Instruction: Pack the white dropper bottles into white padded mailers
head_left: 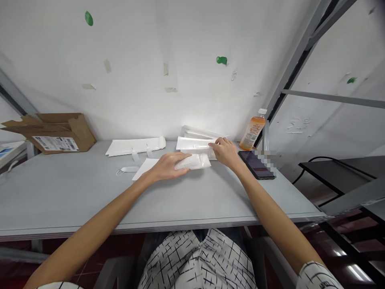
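Observation:
My left hand (168, 166) holds a small white packet in clear wrapping (194, 161) between thumb and fingers, just above the grey table. To its right, my right hand (224, 150) has its fingertips on the right end of a flat white packet (192, 143), part of a pile near the wall. Its fingers are bent together. A white sheet (146, 166) lies partly behind my left hand. Further left are a white tag with a loop (129, 169) and two small translucent pieces (135, 155). Behind them rests a stack of long white strips (135, 146).
An open cardboard box (57, 132) stands at the back left of the grey table (90, 192). At the back right are an orange drink bottle (253, 130) and a black phone (255, 163). A white wall (129, 100) rises behind the table.

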Demonstrator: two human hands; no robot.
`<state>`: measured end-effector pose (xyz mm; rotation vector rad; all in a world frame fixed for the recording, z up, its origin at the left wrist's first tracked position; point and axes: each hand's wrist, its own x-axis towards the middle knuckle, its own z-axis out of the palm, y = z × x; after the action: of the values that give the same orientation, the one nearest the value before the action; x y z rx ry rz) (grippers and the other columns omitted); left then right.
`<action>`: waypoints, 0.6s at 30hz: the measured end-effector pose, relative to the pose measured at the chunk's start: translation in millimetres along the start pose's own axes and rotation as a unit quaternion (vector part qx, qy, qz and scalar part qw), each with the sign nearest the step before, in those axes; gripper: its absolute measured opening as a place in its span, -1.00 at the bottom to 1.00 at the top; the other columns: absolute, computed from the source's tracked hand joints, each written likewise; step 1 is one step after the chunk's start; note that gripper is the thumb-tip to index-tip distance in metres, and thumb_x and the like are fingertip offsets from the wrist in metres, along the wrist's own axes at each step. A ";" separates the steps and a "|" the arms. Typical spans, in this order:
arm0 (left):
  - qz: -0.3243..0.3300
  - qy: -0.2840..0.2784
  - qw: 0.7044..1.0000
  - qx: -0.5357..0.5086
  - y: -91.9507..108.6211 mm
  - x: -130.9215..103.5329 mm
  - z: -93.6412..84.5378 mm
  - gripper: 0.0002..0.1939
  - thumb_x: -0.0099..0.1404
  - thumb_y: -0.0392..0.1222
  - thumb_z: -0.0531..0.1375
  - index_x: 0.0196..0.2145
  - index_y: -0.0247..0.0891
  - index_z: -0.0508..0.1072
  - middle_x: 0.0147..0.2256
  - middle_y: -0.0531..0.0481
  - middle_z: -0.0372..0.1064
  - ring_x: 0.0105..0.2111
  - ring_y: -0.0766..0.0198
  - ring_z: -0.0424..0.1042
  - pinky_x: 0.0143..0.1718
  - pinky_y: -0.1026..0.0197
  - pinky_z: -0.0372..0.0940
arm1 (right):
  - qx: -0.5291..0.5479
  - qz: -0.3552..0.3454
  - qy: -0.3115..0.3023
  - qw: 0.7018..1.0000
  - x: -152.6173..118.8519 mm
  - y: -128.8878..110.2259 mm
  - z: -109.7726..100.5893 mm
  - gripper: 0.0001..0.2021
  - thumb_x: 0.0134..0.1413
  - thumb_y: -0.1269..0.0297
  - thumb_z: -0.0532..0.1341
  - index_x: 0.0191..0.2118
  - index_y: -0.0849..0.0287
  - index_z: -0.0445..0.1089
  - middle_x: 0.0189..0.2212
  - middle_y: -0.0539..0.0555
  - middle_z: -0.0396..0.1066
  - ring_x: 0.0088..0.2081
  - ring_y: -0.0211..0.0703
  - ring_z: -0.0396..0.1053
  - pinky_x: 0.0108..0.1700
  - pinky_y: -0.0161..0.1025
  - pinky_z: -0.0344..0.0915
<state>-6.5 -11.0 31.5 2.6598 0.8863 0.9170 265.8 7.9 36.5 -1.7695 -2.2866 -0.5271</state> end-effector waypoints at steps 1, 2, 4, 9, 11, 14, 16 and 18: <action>0.000 0.007 1.000 -0.001 0.8 0.4 -1.4 -0.52 0.22 -0.06 0.25 0.10 -0.16 0.48 -0.07 -0.07 0.55 -0.16 0.11 0.52 -0.17 0.06 0.41 | -0.014 0.002 0.000 1.000 3.4 -1.4 2.5 -0.54 0.22 0.52 0.02 0.15 0.12 0.43 -0.01 0.29 0.37 -0.02 0.10 0.24 -0.12 -0.11 0.08; 0.003 0.017 1.000 -0.004 2.1 1.1 -3.0 -0.53 0.21 -0.06 0.26 0.08 -0.17 0.50 -0.08 -0.07 0.55 -0.16 0.11 0.52 -0.17 0.07 0.41 | -0.027 0.003 -0.002 1.000 6.9 -2.9 4.7 -0.54 0.23 0.52 0.01 0.16 0.14 0.41 -0.01 0.31 0.37 -0.03 0.11 0.24 -0.12 -0.11 0.07; 0.011 0.040 0.999 -0.014 6.4 3.2 -7.2 -0.56 0.21 -0.07 0.27 0.05 -0.19 0.52 -0.10 -0.06 0.57 -0.18 0.13 0.53 -0.19 0.10 0.41 | -0.041 -0.001 -0.013 0.999 14.4 -5.4 8.0 -0.53 0.22 0.52 0.01 0.19 0.16 0.37 -0.01 0.33 0.37 -0.02 0.12 0.24 -0.11 -0.10 0.05; 0.017 0.112 0.993 -0.017 26.5 19.6 -21.3 -0.58 0.23 -0.06 0.25 0.03 -0.20 0.52 -0.09 -0.02 0.56 -0.15 0.15 0.52 -0.13 0.16 0.39 | -0.019 0.007 -0.070 0.997 30.1 -5.3 17.5 -0.58 0.25 0.47 -0.01 0.14 0.18 0.40 -0.01 0.32 0.42 0.00 0.15 0.30 -0.04 -0.06 0.10; 0.021 0.118 0.993 0.002 33.7 34.5 -27.8 -0.59 0.24 -0.05 0.23 0.03 -0.20 0.51 -0.10 -0.01 0.55 -0.16 0.17 0.51 -0.12 0.17 0.37 | -0.011 0.021 -0.079 0.997 31.6 -4.2 22.6 -0.58 0.27 0.46 -0.04 0.12 0.21 0.41 0.00 0.34 0.43 0.02 0.15 0.31 -0.02 -0.05 0.12; 0.045 0.102 0.992 0.058 36.2 69.4 -36.8 -0.59 0.25 -0.11 0.18 0.04 -0.20 0.49 -0.11 0.00 0.54 -0.16 0.16 0.49 -0.12 0.16 0.33 | -0.004 0.014 -0.064 0.998 27.5 -2.8 27.5 -0.54 0.29 0.45 -0.05 0.23 0.20 0.30 0.05 0.32 0.41 0.06 0.14 0.32 0.00 -0.06 0.14; 0.052 0.089 0.988 0.114 30.5 99.4 -39.7 -0.59 0.22 -0.18 0.16 0.03 -0.23 0.49 -0.10 -0.03 0.52 -0.11 0.09 0.47 -0.09 0.12 0.31 | -0.003 0.007 -0.054 0.999 22.9 -2.3 27.9 -0.50 0.28 0.45 -0.04 0.30 0.18 0.20 0.09 0.30 0.39 0.08 0.12 0.31 0.03 -0.07 0.14; 0.039 0.054 0.982 0.174 19.9 130.4 -37.8 -0.56 0.18 -0.22 0.14 0.03 -0.26 0.48 -0.10 -0.07 0.51 -0.08 0.03 0.45 -0.10 0.09 0.30 | -0.004 0.005 -0.045 0.999 18.9 -2.2 26.6 -0.47 0.28 0.45 -0.03 0.34 0.21 0.13 0.12 0.31 0.36 0.09 0.11 0.30 0.06 -0.08 0.12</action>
<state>61.9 50.2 133.4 2.9812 1.0605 1.0133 260.2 34.9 18.8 -1.8433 -2.3352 -0.4651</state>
